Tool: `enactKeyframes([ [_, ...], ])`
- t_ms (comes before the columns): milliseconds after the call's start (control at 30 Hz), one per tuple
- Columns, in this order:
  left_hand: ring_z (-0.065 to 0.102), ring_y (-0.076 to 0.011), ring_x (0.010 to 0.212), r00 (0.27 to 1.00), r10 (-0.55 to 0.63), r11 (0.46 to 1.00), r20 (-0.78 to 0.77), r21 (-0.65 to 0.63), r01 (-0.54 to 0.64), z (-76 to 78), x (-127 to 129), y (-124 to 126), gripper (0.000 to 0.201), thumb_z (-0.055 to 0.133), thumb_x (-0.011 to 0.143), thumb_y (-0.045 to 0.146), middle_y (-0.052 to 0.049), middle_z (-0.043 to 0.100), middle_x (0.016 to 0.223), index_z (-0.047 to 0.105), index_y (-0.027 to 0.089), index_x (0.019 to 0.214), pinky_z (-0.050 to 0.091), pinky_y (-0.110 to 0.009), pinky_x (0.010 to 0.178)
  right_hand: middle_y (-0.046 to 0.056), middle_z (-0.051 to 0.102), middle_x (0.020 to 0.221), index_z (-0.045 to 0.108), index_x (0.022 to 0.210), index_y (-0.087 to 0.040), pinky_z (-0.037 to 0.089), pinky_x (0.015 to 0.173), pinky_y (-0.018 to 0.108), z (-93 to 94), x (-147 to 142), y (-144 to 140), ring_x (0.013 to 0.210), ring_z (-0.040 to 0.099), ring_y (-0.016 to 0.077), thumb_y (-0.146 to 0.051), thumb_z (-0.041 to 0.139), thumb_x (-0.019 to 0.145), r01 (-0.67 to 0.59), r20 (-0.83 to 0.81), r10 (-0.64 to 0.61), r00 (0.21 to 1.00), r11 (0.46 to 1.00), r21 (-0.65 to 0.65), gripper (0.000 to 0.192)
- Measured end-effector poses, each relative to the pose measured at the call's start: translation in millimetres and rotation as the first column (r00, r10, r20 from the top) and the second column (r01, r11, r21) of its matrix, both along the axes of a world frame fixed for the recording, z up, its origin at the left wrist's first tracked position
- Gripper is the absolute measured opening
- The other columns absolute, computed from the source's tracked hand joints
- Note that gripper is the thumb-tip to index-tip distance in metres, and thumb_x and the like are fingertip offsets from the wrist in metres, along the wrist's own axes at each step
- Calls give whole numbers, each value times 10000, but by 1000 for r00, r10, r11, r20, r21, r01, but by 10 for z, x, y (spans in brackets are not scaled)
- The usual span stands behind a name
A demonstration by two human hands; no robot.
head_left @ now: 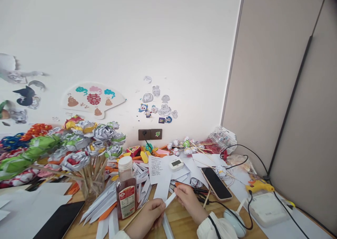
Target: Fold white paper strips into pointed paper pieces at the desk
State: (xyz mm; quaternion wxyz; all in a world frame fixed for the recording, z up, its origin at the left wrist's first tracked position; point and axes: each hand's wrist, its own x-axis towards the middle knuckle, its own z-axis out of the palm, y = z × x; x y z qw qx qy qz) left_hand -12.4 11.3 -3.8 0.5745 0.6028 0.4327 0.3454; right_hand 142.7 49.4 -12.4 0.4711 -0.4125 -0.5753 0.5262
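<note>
Low in the middle of the head view, my left hand (149, 216) pinches the lower end of a folded white paper strip (170, 199). The fingers of my right hand (188, 200) are closed on the strip's upper end, so it slants between both hands. A thin wooden stick (134, 216) runs beside my left hand; whether that hand touches it, I cannot tell. Below the hands, another white folded strip (167, 226) lies on the wooden table (183, 228). A bottle of reddish-brown liquid (126, 190) with a white cap stands left of my left hand.
Paper flowers on sticks (92, 144) fill a clear container at left, near a black tablet-like slab (60, 221). Folded paper strips (101, 204) are heaped around. A white timer (176, 164), a phone (217, 183), a yellow glue gun (259, 186) and black cables lie at right.
</note>
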Motion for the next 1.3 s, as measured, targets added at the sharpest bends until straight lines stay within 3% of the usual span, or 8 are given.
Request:
enactKeyframes([
  [400,254,-42,304,1000,11,1000,-22,-1,-11,37,8,-12,451,443,603,626,96,350,328,354,199,487,137,-203,350,-85,313,425,345,520,-182,148,359,185,26,-3,-30,364,256,40,-425,496,694,-12,0,12,1000,998,70,335],
  [600,256,-43,312,999,5,1000,-43,16,-5,41,7,-30,461,421,610,639,99,338,334,352,200,489,145,-203,355,-83,304,423,381,527,-175,171,380,192,-59,22,9,377,254,49,-462,488,710,-1,36,-3,999,995,103,356],
  [967,281,-53,338,993,-3,999,-121,52,9,23,12,-20,461,395,629,640,90,363,360,367,197,505,171,-202,367,-58,373,430,448,521,-156,167,370,195,-154,18,42,361,266,49,-564,479,684,-112,35,109,993,990,86,440],
  [1300,280,-51,333,990,17,996,-142,89,-4,-31,29,10,450,403,627,641,100,365,362,381,198,550,182,-199,370,-47,384,461,467,515,-153,254,432,194,-172,-95,-59,448,349,80,-520,427,742,-114,197,75,978,974,195,433],
])
